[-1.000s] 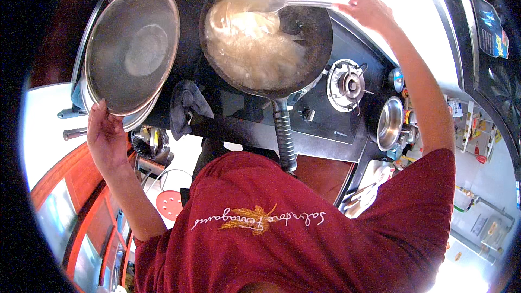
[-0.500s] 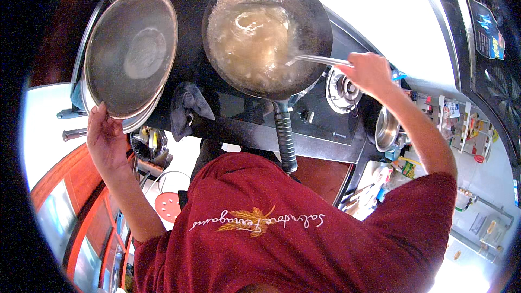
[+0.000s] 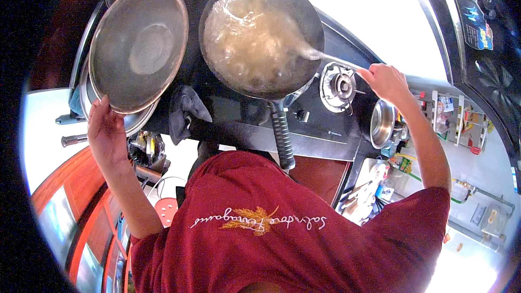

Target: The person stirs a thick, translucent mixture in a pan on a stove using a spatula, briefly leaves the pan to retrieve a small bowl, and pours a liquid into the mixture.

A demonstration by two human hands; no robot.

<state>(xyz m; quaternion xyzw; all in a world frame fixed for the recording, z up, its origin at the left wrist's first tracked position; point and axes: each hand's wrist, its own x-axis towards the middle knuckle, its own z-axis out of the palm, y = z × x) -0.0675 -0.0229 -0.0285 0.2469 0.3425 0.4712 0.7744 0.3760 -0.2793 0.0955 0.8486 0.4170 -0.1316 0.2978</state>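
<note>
Stirring seems underway, right hand (image 3: pixel 386 82) closed round a utensil (image 3: pixel 339 61) in the wok (image 3: pixel 310 19), left hand (image 3: pixel 107 133) pinching a pan (image 3: pixel 135 49), the next stroke needing gentleness.

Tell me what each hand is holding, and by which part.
The left hand holds the dark metal bowl by its near rim; the right hand holds the long-handled metal utensil by its handle end.

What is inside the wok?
The wok holds cloudy, light-brown liquid, and the far end of a utensil is inside too. The wok's bottom, and anything lying beneath the liquid, is hidden.
</note>
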